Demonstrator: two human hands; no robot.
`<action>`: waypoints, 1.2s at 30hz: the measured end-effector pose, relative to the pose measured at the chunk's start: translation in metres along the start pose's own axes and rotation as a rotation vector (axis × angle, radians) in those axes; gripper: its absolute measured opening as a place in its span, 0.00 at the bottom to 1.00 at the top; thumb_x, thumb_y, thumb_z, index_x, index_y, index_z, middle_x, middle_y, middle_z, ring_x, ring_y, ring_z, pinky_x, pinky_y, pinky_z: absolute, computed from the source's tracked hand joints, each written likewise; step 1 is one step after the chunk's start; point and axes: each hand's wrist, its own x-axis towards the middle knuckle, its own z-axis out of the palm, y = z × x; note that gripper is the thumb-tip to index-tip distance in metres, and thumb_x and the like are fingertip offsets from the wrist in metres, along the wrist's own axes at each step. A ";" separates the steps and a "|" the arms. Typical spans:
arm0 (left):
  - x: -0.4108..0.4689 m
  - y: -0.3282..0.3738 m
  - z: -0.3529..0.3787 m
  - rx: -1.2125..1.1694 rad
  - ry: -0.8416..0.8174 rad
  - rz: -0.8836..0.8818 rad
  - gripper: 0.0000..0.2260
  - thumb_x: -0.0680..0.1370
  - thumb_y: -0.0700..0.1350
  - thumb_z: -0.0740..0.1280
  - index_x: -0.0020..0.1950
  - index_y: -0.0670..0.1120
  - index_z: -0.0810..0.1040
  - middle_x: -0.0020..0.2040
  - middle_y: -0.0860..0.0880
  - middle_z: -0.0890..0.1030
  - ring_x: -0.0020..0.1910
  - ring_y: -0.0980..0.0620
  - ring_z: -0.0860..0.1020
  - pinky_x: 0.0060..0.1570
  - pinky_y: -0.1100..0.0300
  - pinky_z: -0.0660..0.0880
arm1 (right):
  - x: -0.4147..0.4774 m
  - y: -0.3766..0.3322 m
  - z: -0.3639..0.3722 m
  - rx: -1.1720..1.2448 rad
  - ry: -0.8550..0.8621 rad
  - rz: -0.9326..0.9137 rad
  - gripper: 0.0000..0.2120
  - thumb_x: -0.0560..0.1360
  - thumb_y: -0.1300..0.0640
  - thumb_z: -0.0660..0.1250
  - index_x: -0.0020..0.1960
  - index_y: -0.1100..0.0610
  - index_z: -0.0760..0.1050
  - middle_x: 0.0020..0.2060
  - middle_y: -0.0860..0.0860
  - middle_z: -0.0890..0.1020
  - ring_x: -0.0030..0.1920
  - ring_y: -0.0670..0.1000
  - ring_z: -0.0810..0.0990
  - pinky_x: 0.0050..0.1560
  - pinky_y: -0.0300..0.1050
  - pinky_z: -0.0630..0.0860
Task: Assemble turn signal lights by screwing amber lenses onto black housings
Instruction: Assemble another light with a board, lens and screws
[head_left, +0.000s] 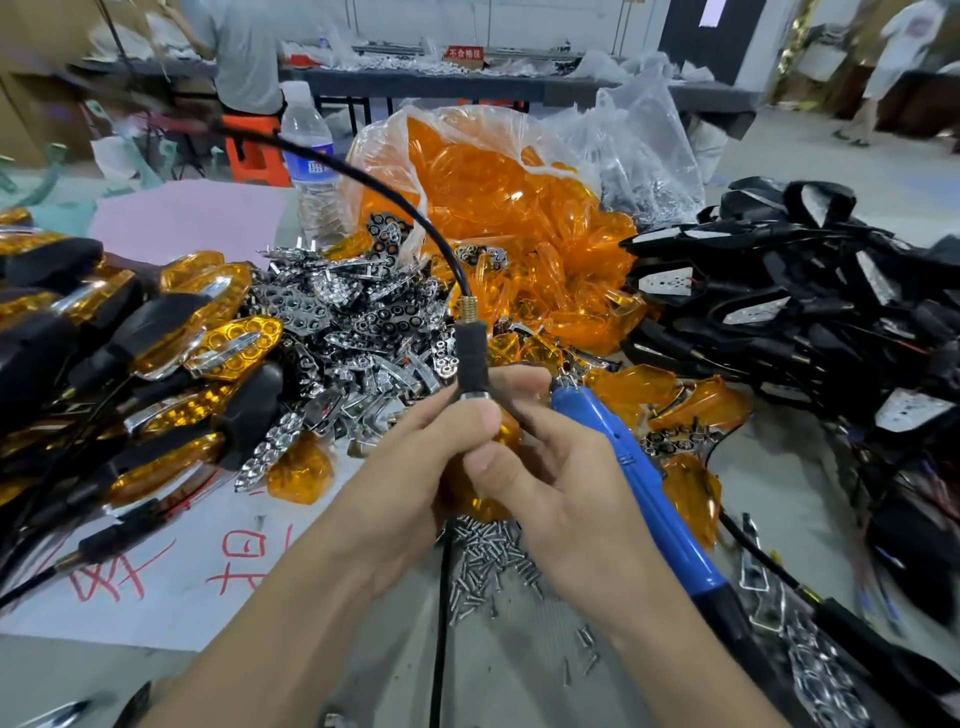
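Amber lenses (498, 192) fill a clear bag (410, 117), seemingly open-topped

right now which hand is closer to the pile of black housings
Right. The right hand, gripping the blue screwdriver, sits on the side toward the black housings; the left hand, holding the light, is farther off beyond it.

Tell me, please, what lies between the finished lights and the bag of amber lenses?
A heap of chrome reflectors fills the stretch from finished lights to lens bag, in the head view.
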 end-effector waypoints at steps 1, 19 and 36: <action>0.001 -0.002 0.005 -0.003 0.035 0.014 0.20 0.68 0.53 0.70 0.57 0.47 0.86 0.57 0.41 0.85 0.52 0.39 0.81 0.55 0.40 0.78 | 0.001 0.003 0.001 0.040 0.013 0.008 0.21 0.75 0.45 0.73 0.65 0.50 0.82 0.59 0.48 0.85 0.57 0.51 0.85 0.57 0.54 0.82; 0.002 -0.001 -0.003 0.365 0.201 0.057 0.14 0.66 0.56 0.70 0.47 0.51 0.85 0.59 0.57 0.85 0.59 0.56 0.84 0.53 0.55 0.82 | 0.003 0.002 -0.004 0.118 0.047 0.145 0.12 0.72 0.59 0.75 0.55 0.54 0.87 0.49 0.51 0.89 0.50 0.45 0.86 0.49 0.40 0.82; -0.004 0.011 -0.017 0.038 0.045 -0.096 0.23 0.75 0.40 0.69 0.71 0.44 0.77 0.58 0.44 0.85 0.51 0.46 0.85 0.45 0.53 0.82 | 0.001 -0.003 -0.008 0.024 0.294 0.075 0.15 0.76 0.68 0.74 0.57 0.51 0.86 0.47 0.47 0.89 0.51 0.50 0.88 0.56 0.55 0.84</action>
